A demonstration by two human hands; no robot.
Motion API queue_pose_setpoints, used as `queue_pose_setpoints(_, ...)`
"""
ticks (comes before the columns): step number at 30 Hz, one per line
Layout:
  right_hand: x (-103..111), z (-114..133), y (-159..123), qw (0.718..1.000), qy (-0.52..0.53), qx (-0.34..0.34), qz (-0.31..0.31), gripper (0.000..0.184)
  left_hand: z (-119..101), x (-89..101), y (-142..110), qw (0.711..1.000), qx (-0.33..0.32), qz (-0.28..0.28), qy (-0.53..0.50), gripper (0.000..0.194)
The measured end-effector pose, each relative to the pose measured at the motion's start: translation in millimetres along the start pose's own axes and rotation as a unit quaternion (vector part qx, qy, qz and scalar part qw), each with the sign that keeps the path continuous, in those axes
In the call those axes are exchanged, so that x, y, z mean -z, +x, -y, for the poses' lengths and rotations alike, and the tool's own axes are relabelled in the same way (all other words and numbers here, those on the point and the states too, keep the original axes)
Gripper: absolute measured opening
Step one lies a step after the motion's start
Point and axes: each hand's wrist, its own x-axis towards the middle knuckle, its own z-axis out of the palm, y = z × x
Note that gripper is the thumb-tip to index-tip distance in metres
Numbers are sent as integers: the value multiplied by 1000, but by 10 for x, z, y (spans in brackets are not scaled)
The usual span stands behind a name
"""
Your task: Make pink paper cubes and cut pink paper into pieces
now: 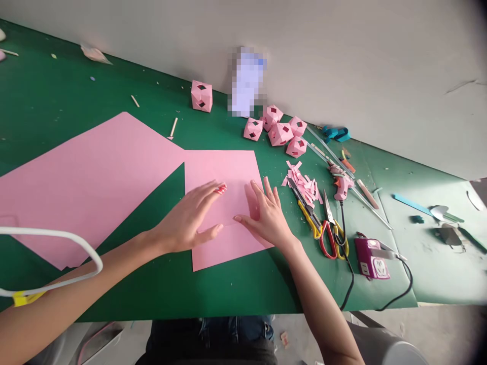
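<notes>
A sheet of pink paper (216, 256) lies on the green table in front of me, with a faint crease across it. Over its left side hovers my left hand (194, 215), fingers stretched out and holding nothing. My right hand (268, 213) is spread at the sheet's right edge, thumb pointing inward; whether its fingertips touch the paper I cannot tell. Further left lies a larger pink sheet or stack (99, 177), one corner meeting the smaller sheet. Right of my right hand are a heap of pink paper strips (304, 185), a yellow utility knife (310, 218) and scissors (329, 228).
Several folded pink paper shapes (280, 134) sit near the wall, one (201, 96) apart. A pink glue gun (342, 185) trails its cord past a purple power adapter (373, 258). A blurred upright panel (247, 83) leans at the wall. A white curved tube (76, 238) crosses the lower left.
</notes>
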Motion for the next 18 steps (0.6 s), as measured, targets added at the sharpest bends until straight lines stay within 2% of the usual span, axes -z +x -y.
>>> queue_pose_setpoints(3, -49, -6, -30, 1000, -21, -20, -11, 99, 134, -16, 8, 996, 34, 11, 82, 90)
queue_pose_setpoints(5, -70, 2, -61, 998, -39, -30, -36, 99, 191, -27, 14, 993, 49, 33, 100, 91)
queue_pose_setpoints(10, -90, 25, -104, 994, -67, -31, -75, 97, 227, -29, 19, 993, 56, 44, 90, 91)
queue_pose_setpoints(18, -58, 53, -14, 996, -63, -19, -62, 88, 242, -19, 30, 994, 52, 32, 85, 91)
